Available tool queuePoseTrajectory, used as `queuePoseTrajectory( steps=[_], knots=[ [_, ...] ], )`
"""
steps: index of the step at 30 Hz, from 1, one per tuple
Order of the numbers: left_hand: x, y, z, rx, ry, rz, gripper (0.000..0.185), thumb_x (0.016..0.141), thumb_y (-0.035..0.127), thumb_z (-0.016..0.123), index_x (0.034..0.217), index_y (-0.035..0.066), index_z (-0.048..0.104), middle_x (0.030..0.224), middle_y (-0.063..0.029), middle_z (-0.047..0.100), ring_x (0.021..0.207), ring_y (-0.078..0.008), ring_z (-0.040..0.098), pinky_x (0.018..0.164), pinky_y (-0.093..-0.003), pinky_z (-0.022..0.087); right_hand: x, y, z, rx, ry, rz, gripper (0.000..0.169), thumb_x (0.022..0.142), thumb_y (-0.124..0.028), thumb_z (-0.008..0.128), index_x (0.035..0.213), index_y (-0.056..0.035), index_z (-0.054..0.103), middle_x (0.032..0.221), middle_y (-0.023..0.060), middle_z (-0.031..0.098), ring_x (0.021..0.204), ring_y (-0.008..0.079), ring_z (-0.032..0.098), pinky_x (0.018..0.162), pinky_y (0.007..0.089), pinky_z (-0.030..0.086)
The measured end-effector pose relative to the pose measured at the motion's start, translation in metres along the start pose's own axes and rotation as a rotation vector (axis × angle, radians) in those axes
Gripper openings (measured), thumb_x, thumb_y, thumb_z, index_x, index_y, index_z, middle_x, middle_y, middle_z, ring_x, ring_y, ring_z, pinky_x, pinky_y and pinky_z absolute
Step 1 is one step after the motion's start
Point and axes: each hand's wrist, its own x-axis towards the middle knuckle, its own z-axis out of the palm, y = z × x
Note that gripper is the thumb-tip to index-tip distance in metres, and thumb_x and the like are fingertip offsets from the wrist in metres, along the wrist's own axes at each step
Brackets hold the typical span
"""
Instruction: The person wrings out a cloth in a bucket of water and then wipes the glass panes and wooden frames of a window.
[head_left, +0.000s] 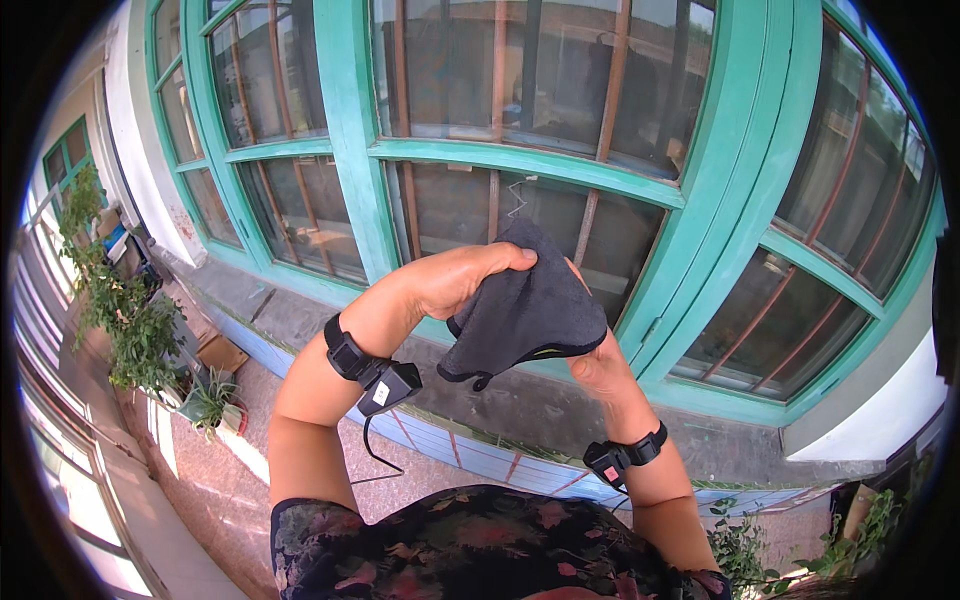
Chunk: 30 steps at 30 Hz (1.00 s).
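A dark grey cleaning cloth (532, 315) with a black edge and a small loop hangs between my hands, folded over. My left hand (472, 281) grips its upper part, the thumb lying on top of the fabric. On the other side my right hand (596, 360) holds the cloth from behind, with most of its fingers hidden by it. Beyond the cloth stands a green-framed window (525, 154) with glass panes and brown bars behind them. I cannot tell whether the cloth touches the glass.
Below the window runs a grey stone sill (510, 409) above blue wall tiles (431, 431). Potted plants (214, 405) and a cardboard box (221, 352) stand at the left. More leafy plants (742, 536) are at lower right. Wrist-strapped devices (390, 386) trail cables.
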Motion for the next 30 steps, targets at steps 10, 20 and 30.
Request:
queuePoseTrajectory(
  steps=[10,20,30],
  knots=[
    [-0.002,-0.032,-0.019,1.117,0.181,0.195,0.063,0.094,0.036,0.054,0.143,0.001,0.037,0.120,-0.0157,0.052,0.106,-0.0231,0.054,0.087,-0.0323,0.046,-0.021,0.059,0.004,0.586,0.232,0.349,0.062,0.092,-0.026,0.063,0.143,-0.0007,0.039,0.140,0.0146,0.050,0.130,0.0304,0.049,0.111,0.0462,0.037],
    [-0.153,-0.114,-0.167,0.309,0.266,0.227,0.038,0.097,0.014,0.056,0.134,0.007,0.052,0.108,-0.0018,0.060,0.101,-0.0128,0.058,0.085,-0.0272,0.047,0.043,-0.043,0.043,0.159,0.370,-0.469,0.052,0.102,-0.036,0.044,0.138,0.0012,0.045,0.139,0.0145,0.052,0.126,0.0295,0.051,0.106,0.0446,0.039],
    [-0.246,-0.221,-0.257,-0.088,0.670,0.157,0.031,0.097,0.020,0.054,0.122,0.003,0.059,0.091,-0.0044,0.065,0.082,-0.0158,0.064,0.073,-0.0275,0.050,0.208,-0.136,0.027,-1.447,0.892,-1.116,0.051,0.100,-0.032,0.053,0.141,-0.0035,0.045,0.140,0.0140,0.045,0.130,0.0254,0.040,0.107,0.0357,0.030]
  ],
)
